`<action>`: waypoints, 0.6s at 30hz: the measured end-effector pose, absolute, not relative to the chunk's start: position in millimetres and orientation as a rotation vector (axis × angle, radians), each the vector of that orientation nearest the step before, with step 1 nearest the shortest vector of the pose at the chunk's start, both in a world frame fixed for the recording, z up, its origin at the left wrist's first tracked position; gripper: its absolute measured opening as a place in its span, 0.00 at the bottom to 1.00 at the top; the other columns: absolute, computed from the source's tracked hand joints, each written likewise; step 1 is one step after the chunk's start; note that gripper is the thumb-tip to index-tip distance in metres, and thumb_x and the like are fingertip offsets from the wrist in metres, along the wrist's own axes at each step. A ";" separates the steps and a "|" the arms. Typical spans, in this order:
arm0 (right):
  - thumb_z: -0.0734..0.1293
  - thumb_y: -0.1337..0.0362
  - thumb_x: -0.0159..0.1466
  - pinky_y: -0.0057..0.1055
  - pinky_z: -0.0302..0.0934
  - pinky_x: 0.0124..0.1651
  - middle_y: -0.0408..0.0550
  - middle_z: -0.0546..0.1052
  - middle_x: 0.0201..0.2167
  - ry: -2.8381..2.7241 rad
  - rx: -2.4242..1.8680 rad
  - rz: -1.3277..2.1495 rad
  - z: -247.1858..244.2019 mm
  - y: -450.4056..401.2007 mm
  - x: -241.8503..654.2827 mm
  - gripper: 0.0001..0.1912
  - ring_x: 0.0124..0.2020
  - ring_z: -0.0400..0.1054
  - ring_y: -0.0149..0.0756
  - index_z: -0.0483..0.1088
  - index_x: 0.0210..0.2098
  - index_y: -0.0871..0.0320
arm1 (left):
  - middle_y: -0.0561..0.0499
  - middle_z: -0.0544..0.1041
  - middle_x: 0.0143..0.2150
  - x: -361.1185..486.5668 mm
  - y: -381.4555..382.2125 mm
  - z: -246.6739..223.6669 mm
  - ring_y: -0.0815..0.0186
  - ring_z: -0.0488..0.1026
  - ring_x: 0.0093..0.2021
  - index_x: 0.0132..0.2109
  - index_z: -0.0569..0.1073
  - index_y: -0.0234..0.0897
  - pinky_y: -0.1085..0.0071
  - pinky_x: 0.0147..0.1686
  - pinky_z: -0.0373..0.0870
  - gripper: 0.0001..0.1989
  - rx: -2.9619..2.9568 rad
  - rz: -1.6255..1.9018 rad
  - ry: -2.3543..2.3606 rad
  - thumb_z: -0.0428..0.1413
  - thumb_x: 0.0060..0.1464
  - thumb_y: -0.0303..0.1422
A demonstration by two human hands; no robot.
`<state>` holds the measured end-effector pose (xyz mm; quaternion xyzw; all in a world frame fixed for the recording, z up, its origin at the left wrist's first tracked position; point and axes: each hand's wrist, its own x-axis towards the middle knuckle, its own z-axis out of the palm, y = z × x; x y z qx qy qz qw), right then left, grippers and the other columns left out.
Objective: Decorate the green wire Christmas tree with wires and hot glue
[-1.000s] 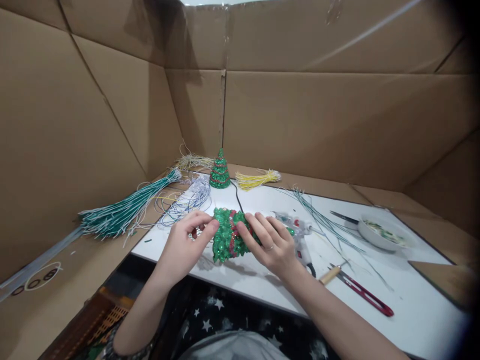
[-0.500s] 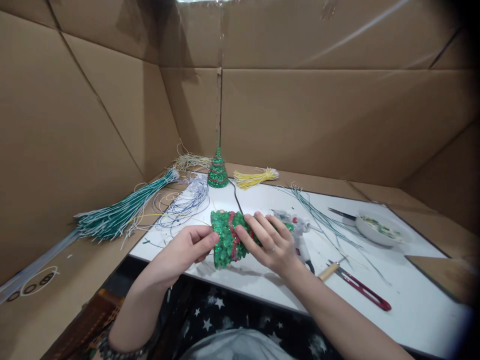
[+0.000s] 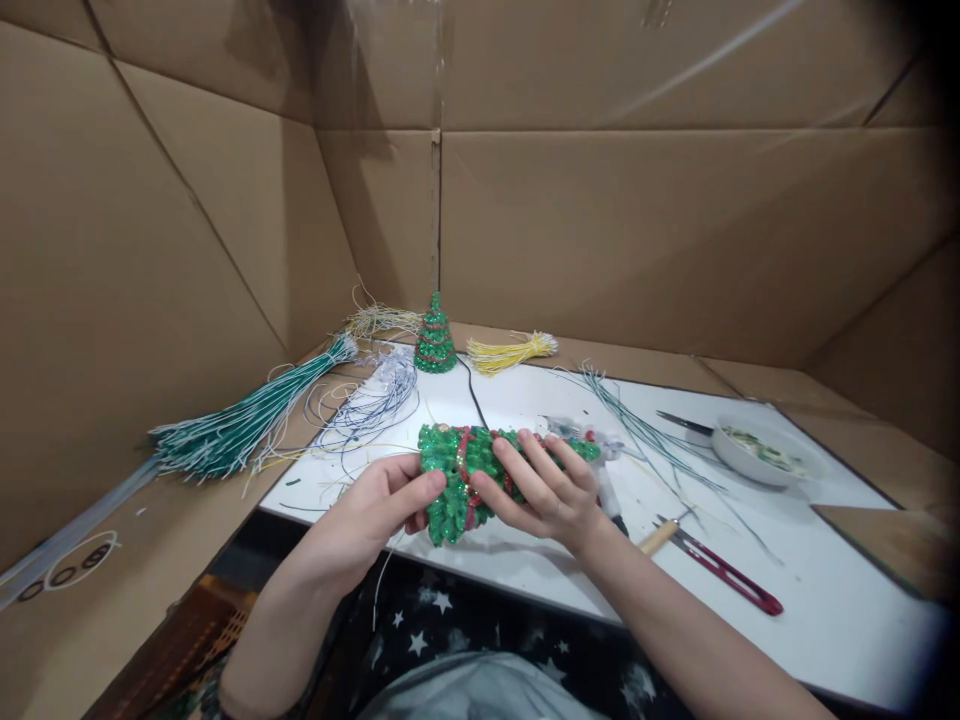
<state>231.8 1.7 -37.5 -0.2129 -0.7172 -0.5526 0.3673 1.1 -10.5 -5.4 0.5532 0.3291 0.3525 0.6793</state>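
Note:
A green beaded Christmas tree (image 3: pixel 448 487) with red bead garlands lies sideways in front of me, its wide base to the left and its tip to the right. My left hand (image 3: pixel 390 495) pinches the edge of the base, thumb in front; the other fingertips are partly hidden behind it. Over the tree's middle, my right hand (image 3: pixel 551 490) wraps its fingers and holds it. A thin pale wire hangs below my left hand. Behind the tree and partly covered by my right hand lies what looks like a glue gun (image 3: pixel 611 485).
A second beaded tree (image 3: pixel 435 340) stands upright at the back. Wire bundles lie around: green (image 3: pixel 255 415), blue-white (image 3: pixel 375 400), yellow (image 3: pixel 514 352). On the right are red-handled snips (image 3: pixel 727 575), a wooden-handled tool (image 3: pixel 660 537) and a white bowl (image 3: pixel 757 460). Cardboard walls (image 3: pixel 600 230) enclose the table.
The tree has turned slightly in my hands, and its tip now shows farther right. A thin wire has come into view hanging below my left hand.

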 end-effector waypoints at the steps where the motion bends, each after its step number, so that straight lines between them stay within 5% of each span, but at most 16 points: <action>1: 0.71 0.57 0.63 0.40 0.59 0.58 0.44 0.77 0.49 -1.847 -0.557 -1.423 -38.5 2.0 231.0 0.18 0.51 0.68 0.41 0.70 0.52 0.44 | 0.48 0.78 0.31 1.7 -10.8 -5.3 0.71 0.66 0.28 0.41 0.79 0.33 0.75 0.30 0.62 0.20 1.236 0.798 0.752 0.62 0.53 0.47; 5: 0.71 0.59 0.62 0.39 0.58 0.61 0.46 0.73 0.57 -1.967 -0.713 -1.237 -42.4 2.5 224.7 0.26 0.58 0.65 0.40 0.64 0.58 0.44 | 0.46 0.81 0.35 1.2 -8.9 -3.2 0.67 0.71 0.31 0.44 0.79 0.34 0.71 0.37 0.68 0.19 1.229 0.868 0.762 0.63 0.53 0.45; 10: 0.66 0.45 0.63 0.52 0.57 0.61 0.64 0.64 0.64 -2.104 -0.949 -0.751 -43.3 5.3 219.8 0.41 0.66 0.56 0.55 0.50 0.67 0.56 | 0.48 0.81 0.39 -3.7 -3.0 2.7 0.63 0.74 0.39 0.44 0.80 0.37 0.70 0.43 0.69 0.13 1.449 0.960 0.845 0.61 0.55 0.40; 14: 0.68 0.52 0.63 0.47 0.65 0.52 0.63 0.72 0.57 -2.149 -1.028 -0.554 -47.0 9.5 223.0 0.44 0.55 0.69 0.53 0.46 0.70 0.61 | 0.46 0.81 0.37 -8.9 -2.1 7.6 0.60 0.74 0.40 0.42 0.81 0.35 0.69 0.40 0.68 0.13 1.690 0.812 0.846 0.59 0.56 0.39; 18: 0.70 0.53 0.61 0.40 0.68 0.40 0.60 0.75 0.52 -2.183 -1.071 -0.435 -55.5 9.3 222.0 0.41 0.44 0.75 0.49 0.52 0.67 0.60 | 0.47 0.80 0.39 -13.2 -0.1 7.7 0.60 0.74 0.41 0.46 0.80 0.37 0.70 0.41 0.69 0.14 1.683 0.713 0.851 0.57 0.58 0.40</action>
